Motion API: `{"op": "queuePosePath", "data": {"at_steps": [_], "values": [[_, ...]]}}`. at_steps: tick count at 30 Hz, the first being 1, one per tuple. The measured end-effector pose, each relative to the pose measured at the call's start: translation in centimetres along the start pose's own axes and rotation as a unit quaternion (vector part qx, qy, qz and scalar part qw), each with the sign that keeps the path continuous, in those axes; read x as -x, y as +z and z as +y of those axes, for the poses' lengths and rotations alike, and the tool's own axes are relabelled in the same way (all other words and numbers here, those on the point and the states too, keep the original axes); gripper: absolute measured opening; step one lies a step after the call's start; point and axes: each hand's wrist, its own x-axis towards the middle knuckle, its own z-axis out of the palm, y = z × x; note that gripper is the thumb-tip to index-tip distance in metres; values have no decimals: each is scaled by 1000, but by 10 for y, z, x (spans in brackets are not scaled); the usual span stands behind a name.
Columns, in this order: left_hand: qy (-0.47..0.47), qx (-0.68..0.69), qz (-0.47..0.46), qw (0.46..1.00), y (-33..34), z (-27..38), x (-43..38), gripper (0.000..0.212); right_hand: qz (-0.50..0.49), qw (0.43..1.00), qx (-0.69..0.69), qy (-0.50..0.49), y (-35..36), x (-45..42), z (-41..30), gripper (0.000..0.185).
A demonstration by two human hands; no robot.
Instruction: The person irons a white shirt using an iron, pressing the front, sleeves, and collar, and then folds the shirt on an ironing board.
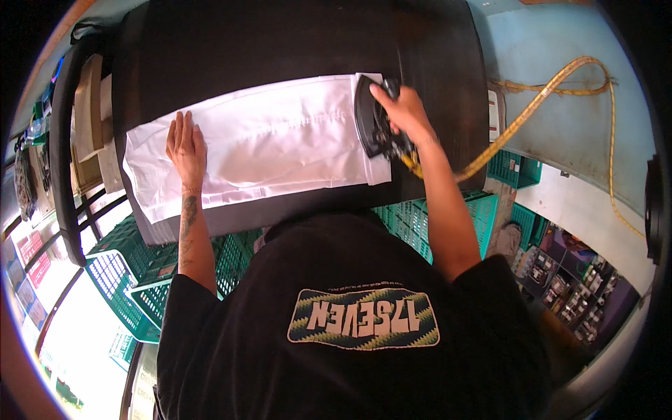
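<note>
A white cloth garment piece [283,142], long and folded, lies across a black padded ironing table [294,47]. Creases run along its middle, and a separate-looking band forms its right end. My left hand [186,147] rests flat on the left part of the cloth, fingers extended and pointing away from me. In my right hand [407,113] is the handle of a dark clothes iron [370,118]. The iron sits over the band at the cloth's right end, with its soleplate hidden from view.
A yellow hose or cord [514,123] runs from the iron to the blue wall [567,42] at right. Green plastic crates [113,283] stand below the table's near edge. A black padded bar [68,157] rises at left. Shelves of small items [567,289] are at lower right.
</note>
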Motion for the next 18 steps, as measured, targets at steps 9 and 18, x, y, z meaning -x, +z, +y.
{"op": "queuePosePath", "data": {"at_steps": [9, 18], "values": [[17, -5, -8, 1000, 2, -13, 8, 40, 128, 991, 13, -44, 41, 103, 79, 55], [-68, 310, -50, 947, -19, 181, 36, 21, 128, 992, 6, -2, -98, 21, 90, 67]]}}
